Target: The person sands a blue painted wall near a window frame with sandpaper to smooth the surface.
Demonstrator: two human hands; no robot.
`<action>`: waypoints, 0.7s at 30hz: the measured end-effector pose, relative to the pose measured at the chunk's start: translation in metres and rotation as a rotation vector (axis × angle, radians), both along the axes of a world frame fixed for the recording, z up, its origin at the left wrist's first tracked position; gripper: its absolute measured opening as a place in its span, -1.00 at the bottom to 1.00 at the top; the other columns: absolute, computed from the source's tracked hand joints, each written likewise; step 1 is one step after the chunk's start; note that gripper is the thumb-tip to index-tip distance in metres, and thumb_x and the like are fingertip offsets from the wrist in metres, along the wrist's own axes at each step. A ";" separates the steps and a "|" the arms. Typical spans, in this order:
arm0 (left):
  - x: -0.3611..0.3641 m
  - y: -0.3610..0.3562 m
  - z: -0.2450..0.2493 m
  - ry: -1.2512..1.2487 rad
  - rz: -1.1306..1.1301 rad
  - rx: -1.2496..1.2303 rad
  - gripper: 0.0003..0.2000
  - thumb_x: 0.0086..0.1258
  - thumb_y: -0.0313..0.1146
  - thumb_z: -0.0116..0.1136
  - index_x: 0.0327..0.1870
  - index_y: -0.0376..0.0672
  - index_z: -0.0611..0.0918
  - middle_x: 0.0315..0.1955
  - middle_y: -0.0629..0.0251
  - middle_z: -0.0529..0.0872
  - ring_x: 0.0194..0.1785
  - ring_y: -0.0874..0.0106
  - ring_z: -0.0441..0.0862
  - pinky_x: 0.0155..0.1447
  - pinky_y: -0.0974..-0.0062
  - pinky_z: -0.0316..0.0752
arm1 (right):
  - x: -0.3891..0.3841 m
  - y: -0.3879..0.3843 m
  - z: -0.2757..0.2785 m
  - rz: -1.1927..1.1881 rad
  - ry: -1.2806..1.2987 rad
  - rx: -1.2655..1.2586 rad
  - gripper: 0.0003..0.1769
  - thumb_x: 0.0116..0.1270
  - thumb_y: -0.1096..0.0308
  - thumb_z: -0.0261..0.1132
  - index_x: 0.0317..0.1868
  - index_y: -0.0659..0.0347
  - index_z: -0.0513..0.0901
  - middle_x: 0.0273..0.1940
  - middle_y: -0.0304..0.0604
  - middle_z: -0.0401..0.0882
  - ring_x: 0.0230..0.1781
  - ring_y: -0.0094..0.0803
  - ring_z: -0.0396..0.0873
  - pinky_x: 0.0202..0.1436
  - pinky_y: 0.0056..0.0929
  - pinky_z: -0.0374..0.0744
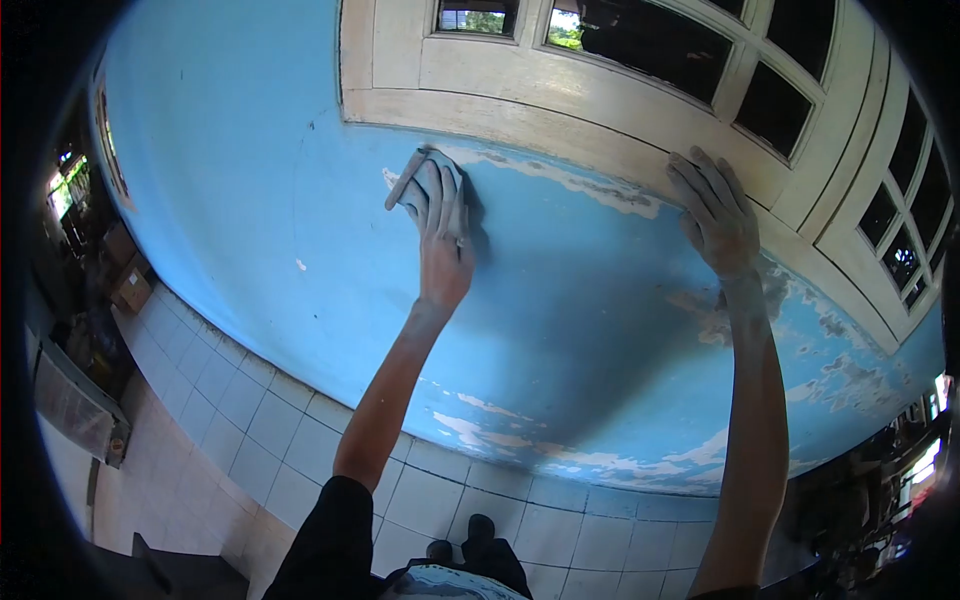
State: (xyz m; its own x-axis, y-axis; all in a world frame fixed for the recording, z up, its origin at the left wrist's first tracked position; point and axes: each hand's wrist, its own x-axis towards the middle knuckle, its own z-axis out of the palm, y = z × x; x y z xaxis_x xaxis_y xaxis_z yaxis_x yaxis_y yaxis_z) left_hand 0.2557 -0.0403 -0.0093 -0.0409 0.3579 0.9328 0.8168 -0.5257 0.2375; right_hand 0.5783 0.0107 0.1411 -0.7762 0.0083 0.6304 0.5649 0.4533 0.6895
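Observation:
My left hand (438, 225) presses a folded grey sheet of sandpaper (405, 178) to the light blue wall (560, 290), just under the corner of the window frame. Its fingers lie over the sheet, and part of the sheet is hidden beneath them. Dust greys the fingers of both hands. Higher on the right, my right hand (716, 212) rests flat with fingers stretched, its fingertips on the lower edge of the cream wooden window frame (590, 130). Nothing shows in it. Flaked pale patches (580, 188) run along the wall beneath the frame.
More peeling paint (840, 345) marks the wall at the right and low down. Tiles (420, 500) cover the floor, where my feet (480, 525) stand close to the wall. A cardboard box (132, 290) sits at the far left, with a grey appliance-like object (75, 400) nearer.

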 end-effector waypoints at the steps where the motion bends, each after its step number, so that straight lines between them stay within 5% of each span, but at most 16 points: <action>1: 0.010 0.006 -0.004 -0.003 0.068 0.013 -0.45 0.40 -0.53 -0.10 0.44 -0.32 0.18 0.46 -0.21 0.00 0.49 -0.27 -0.15 0.37 -0.43 -0.26 | 0.000 0.000 -0.003 -0.001 0.026 -0.008 -0.33 0.05 0.35 0.28 0.27 0.04 0.45 0.32 -0.38 0.41 0.41 -0.38 0.26 0.51 -0.25 0.23; 4: 0.031 0.007 -0.014 0.049 0.068 -0.032 -0.42 0.36 -0.57 -0.08 0.44 -0.28 0.19 0.46 -0.17 0.05 0.46 -0.37 -0.14 0.34 -0.45 -0.22 | -0.001 -0.003 -0.004 0.011 0.041 -0.027 -0.34 0.06 0.37 0.28 0.26 0.03 0.46 0.31 -0.39 0.42 0.41 -0.38 0.26 0.52 -0.26 0.22; 6: 0.014 0.013 -0.025 0.346 0.101 -0.039 -0.42 0.34 -0.58 -0.08 0.43 -0.24 0.21 0.46 -0.11 0.10 0.45 -0.38 -0.12 0.30 -0.49 -0.16 | -0.002 -0.003 -0.004 0.006 0.039 -0.012 -0.34 0.06 0.37 0.28 0.26 0.03 0.46 0.31 -0.39 0.42 0.41 -0.38 0.26 0.52 -0.26 0.22; 8: -0.005 -0.007 0.006 -0.068 0.091 -0.110 -0.39 0.28 -0.62 -0.05 0.42 -0.21 0.25 0.46 -0.06 0.12 0.48 -0.29 -0.11 0.31 -0.45 -0.09 | 0.000 -0.002 -0.002 -0.001 0.037 0.001 -0.35 0.06 0.37 0.28 0.26 0.03 0.46 0.31 -0.39 0.42 0.41 -0.38 0.26 0.52 -0.26 0.22; 10: -0.011 0.001 0.008 -0.079 0.219 0.098 -0.35 0.21 -0.69 -0.05 0.43 -0.23 0.24 0.47 -0.06 0.07 0.46 -0.38 -0.15 0.34 -0.43 -0.10 | -0.001 -0.001 -0.005 -0.018 0.032 0.008 -0.35 0.06 0.36 0.28 0.26 0.03 0.46 0.31 -0.39 0.42 0.41 -0.37 0.26 0.52 -0.25 0.22; 12: 0.016 -0.006 -0.002 0.026 0.203 0.009 -0.27 0.13 -0.74 -0.04 0.45 -0.26 0.20 0.48 -0.05 0.03 0.45 -0.39 -0.16 0.38 -0.39 -0.11 | -0.001 -0.002 -0.004 -0.010 0.040 -0.004 -0.34 0.05 0.36 0.28 0.27 0.03 0.46 0.31 -0.39 0.42 0.41 -0.37 0.26 0.51 -0.25 0.23; 13: 0.031 -0.018 -0.008 0.054 0.206 -0.230 -0.21 0.06 -0.74 0.01 0.46 -0.27 0.16 0.50 -0.02 -0.02 0.48 -0.33 -0.19 0.42 -0.34 -0.10 | -0.001 -0.002 -0.004 -0.007 0.046 -0.011 -0.33 0.05 0.37 0.29 0.27 0.03 0.46 0.31 -0.39 0.42 0.40 -0.37 0.27 0.51 -0.25 0.23; 16: 0.019 -0.025 0.000 0.119 0.163 -0.243 -0.18 0.05 -0.72 0.04 0.47 -0.28 0.13 0.50 -0.02 -0.02 0.47 -0.35 -0.23 0.43 -0.30 -0.10 | -0.001 -0.003 -0.004 0.001 0.046 -0.014 -0.33 0.05 0.36 0.29 0.27 0.04 0.47 0.31 -0.39 0.43 0.40 -0.38 0.27 0.50 -0.25 0.25; 20: 0.033 0.002 -0.009 0.055 0.171 0.041 -0.26 0.15 -0.68 0.02 0.46 -0.29 0.15 0.49 -0.01 0.02 0.47 -0.31 -0.16 0.45 -0.29 -0.11 | -0.002 -0.001 -0.006 0.006 0.057 0.012 -0.34 0.06 0.34 0.30 0.26 0.04 0.48 0.30 -0.38 0.44 0.40 -0.37 0.28 0.50 -0.24 0.25; 21: 0.047 -0.002 -0.013 0.104 0.037 -0.068 -0.29 0.19 -0.65 0.05 0.45 -0.30 0.16 0.49 -0.01 0.01 0.48 -0.28 -0.15 0.46 -0.26 -0.10 | -0.001 0.000 -0.007 0.008 0.063 0.007 -0.35 0.06 0.34 0.30 0.26 0.04 0.48 0.30 -0.38 0.44 0.40 -0.37 0.28 0.49 -0.24 0.26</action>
